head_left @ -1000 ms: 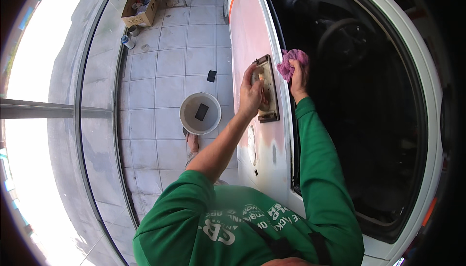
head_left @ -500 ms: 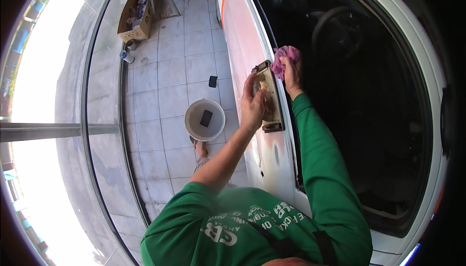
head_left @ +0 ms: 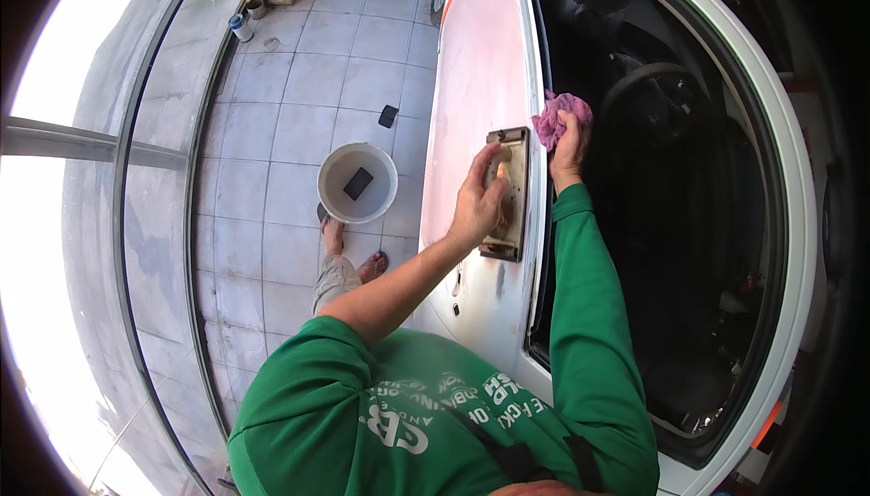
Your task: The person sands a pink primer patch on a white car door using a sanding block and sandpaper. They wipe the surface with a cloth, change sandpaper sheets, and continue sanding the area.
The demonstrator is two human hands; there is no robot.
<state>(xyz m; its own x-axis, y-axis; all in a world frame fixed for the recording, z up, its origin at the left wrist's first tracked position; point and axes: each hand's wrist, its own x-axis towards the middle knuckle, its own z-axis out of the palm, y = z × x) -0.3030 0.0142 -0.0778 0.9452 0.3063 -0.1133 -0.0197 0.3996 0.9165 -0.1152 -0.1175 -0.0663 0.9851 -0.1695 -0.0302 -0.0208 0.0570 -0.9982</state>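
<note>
Pale floor tiles [head_left: 299,125] flank a white car [head_left: 793,179]. Left-hand fingers [head_left: 482,163] close around the grip of a long tan block [head_left: 518,197] lying along the pink-patched door [head_left: 471,70]. Fingers of the right hand [head_left: 569,152] bunch a purple cloth [head_left: 555,120] at the window's edge. Beyond, what appears to be a steering wheel [head_left: 669,70] sits in shadow; a white bucket [head_left: 343,159] holding a dark pad [head_left: 358,183] stands near sandaled feet [head_left: 372,268].

Left hand [head_left: 479,204] grips a sanding block [head_left: 517,183] against the pinkish car panel [head_left: 473,88], right hand [head_left: 569,154] holds a crumpled purple-pink cloth [head_left: 560,117] beside it, and a bucket [head_left: 384,183] stands on floor tiles [head_left: 299,129].
</note>
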